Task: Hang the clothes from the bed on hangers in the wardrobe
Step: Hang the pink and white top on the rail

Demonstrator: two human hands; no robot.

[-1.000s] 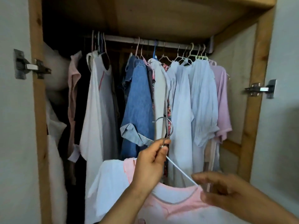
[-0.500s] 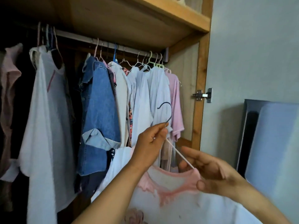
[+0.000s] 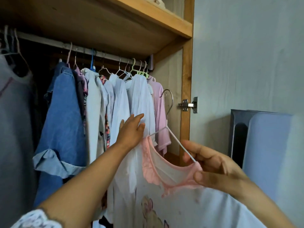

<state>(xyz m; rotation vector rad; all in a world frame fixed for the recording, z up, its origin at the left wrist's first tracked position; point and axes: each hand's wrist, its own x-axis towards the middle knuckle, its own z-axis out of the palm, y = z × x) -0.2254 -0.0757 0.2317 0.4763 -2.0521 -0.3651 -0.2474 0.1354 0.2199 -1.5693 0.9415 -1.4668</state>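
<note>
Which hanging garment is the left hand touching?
The white shirt beside the lilac top; the left hand lies on it alone.

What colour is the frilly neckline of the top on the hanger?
Pink, on a white top with frilled neckline; the head view shows it.

A single head-worn wide-angle view looks forward and slightly upward into the open wooden wardrobe point(image 3: 186, 89), close to the metal hanging rail point(image 3: 85, 50), with both forearms reaching in from the bottom edge.
</note>
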